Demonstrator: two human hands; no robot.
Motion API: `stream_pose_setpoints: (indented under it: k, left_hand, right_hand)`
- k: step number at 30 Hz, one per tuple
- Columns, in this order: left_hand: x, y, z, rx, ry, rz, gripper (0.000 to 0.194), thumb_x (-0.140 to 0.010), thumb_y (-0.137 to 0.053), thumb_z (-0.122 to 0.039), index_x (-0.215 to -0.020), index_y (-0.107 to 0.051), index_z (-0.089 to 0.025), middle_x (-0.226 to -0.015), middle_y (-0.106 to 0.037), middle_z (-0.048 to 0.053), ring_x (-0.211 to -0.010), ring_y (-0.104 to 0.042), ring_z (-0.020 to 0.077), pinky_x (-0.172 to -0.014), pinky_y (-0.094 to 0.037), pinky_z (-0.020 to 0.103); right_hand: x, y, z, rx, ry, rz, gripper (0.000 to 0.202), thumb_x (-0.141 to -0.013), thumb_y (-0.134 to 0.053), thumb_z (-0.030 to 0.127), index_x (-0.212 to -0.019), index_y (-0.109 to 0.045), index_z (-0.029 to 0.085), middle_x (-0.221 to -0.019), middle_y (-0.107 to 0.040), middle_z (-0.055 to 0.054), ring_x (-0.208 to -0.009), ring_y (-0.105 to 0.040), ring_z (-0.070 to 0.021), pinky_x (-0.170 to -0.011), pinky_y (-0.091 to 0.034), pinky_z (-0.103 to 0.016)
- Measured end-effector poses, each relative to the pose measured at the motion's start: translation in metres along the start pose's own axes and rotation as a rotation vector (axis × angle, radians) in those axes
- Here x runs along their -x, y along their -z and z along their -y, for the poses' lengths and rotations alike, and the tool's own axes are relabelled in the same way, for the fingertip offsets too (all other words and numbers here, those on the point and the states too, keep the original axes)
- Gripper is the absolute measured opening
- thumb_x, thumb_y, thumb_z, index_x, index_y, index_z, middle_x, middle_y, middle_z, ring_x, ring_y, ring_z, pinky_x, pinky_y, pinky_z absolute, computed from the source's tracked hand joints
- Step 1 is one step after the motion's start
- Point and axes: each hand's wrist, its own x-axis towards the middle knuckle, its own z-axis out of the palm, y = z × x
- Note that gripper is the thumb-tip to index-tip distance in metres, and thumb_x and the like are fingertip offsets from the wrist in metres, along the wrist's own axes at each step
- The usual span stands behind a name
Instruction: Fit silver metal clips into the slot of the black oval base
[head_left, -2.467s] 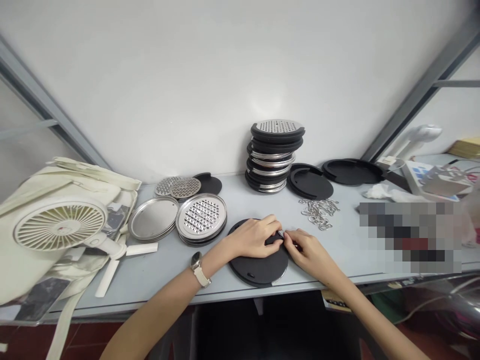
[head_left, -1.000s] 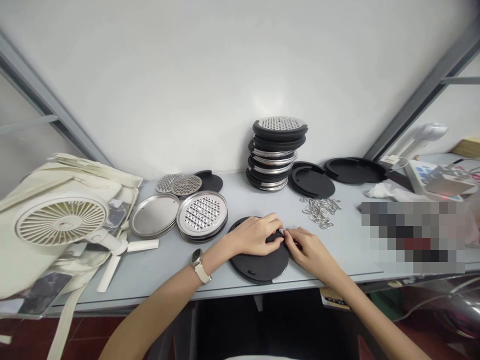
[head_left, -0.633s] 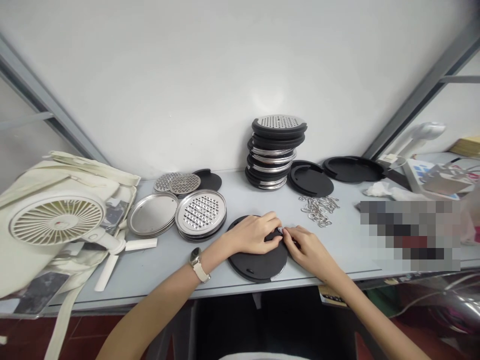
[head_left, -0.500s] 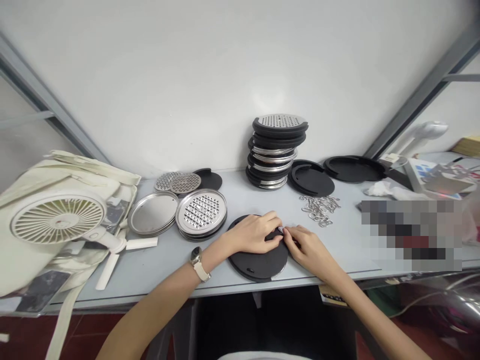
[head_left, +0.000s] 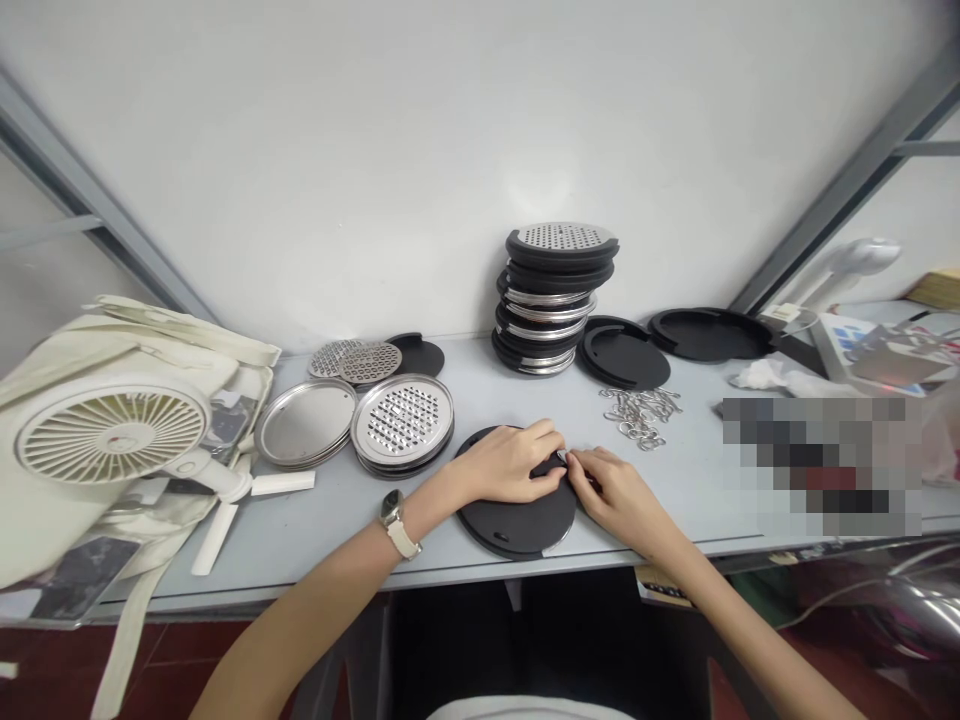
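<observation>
A round black plate (head_left: 525,522) lies flat at the front edge of the table, with a thin silvery rim showing at its lower right and a small slot near its front. My left hand (head_left: 517,465) lies over its far half, fingers bent and closed on the plate near its right edge. Opposite it, my right hand (head_left: 606,492) pinches a small silvery piece (head_left: 562,456) at that edge, between thumb and forefinger. Most of this piece is hidden by the fingertips. A loose heap of metal hooks (head_left: 640,415) lies beyond my right hand.
Left of the plate are a stack of round graters (head_left: 403,420) and several plain metal discs (head_left: 307,424). Behind stands a tall pile of black and metal discs (head_left: 555,300), beside black holders (head_left: 626,355). A white fan (head_left: 120,430) and a cream bag (head_left: 52,520) occupy the left.
Both hands stay in nearly the same place on the black plate, still pinching at its right edge. Only the camera view has shifted slightly.
</observation>
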Motion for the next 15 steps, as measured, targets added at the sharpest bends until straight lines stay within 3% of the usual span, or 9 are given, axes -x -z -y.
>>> stream_pose_setpoints:
  k: [15]
  left_hand:
    - [-0.0001, -0.0011, 0.0002, 0.007, -0.009, -0.014, 0.014, -0.089, -0.046, -0.030, -0.095, -0.050, -0.018, -0.093, -0.053, 0.003, -0.066, -0.053, 0.0117, -0.056, -0.041, 0.025]
  right_hand:
    - [0.0001, 0.0005, 0.0021, -0.004, 0.003, -0.014, 0.033, -0.097, -0.034, 0.026, -0.066, -0.045, 0.022, -0.061, -0.056, -0.004, -0.065, -0.053, -0.0207, -0.060, -0.037, -0.029]
